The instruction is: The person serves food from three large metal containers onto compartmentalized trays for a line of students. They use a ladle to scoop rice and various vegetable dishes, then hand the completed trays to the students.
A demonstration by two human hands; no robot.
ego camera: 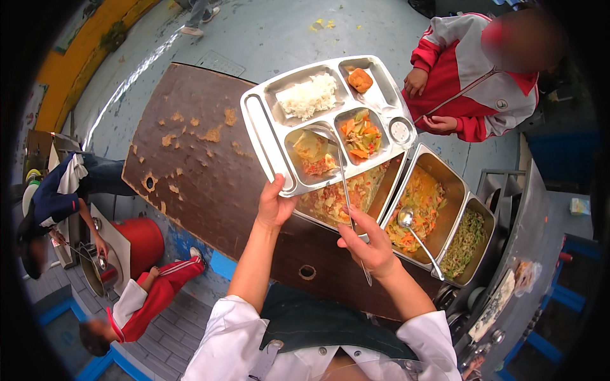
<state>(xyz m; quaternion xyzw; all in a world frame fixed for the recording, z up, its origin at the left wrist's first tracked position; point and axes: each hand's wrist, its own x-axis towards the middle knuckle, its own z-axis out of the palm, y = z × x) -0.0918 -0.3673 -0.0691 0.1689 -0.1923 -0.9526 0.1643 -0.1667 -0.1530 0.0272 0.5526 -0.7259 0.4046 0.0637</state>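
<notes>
My left hand [276,202] grips the near left corner of a steel compartment tray [264,138]. The tray holds white rice [310,96], a browned round piece of food [360,80], mixed cut vegetables [360,135] and, in the near left compartment, egg with a red topping [312,152]. In my right hand [369,243] is the handle of a metal ladle [344,183], its bowl end over that near left compartment. Partly under the tray sits a steel food pan [329,197] of egg-like food in red sauce.
Right of it stand a vegetable pan [419,205] with a ladle [406,217] and a pan of shredded greens [464,238]. The worn brown table [200,143] extends left. A person in a red and white jacket [469,76] stands beyond the pans; two people are at left near a pot [93,274].
</notes>
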